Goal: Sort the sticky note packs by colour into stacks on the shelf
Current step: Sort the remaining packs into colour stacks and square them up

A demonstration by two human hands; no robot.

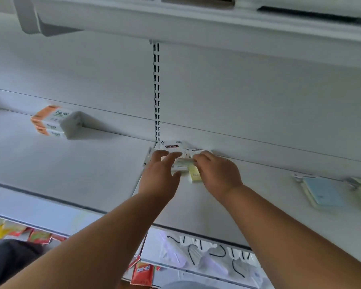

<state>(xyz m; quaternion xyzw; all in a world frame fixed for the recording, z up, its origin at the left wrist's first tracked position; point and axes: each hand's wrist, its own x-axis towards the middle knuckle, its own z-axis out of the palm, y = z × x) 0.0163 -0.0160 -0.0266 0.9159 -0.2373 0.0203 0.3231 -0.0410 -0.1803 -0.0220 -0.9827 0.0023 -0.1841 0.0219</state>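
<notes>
Hands at sticky note packs (pixel 172 147) heaped at back of shelf (pixel 71 170); sorting looked barely begun.
L hand (pixel 158 176) fingers spread apart, hovering; R hand (pixel 216 174) fingers curled over packs, grip unclear; yellow pack (pixel 194 174) loose nearby; next prob. needs lifting one colour clear.

We count two bare hands, the left hand (pixel 162 176) and the right hand (pixel 215 174). We see one loose pale-yellow sticky note pad (pixel 194 174), at least three white-wrapped sticky note packs (pixel 172 146), one light-blue notebook (pixel 321 191), and two stacked orange-and-white facial tissue packs (pixel 54 120).

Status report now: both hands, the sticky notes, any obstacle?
Left hand open over sticky note packs. Right hand on pile, grip unclear. Yellow pad loose between hands. No obstacle seen.
</notes>
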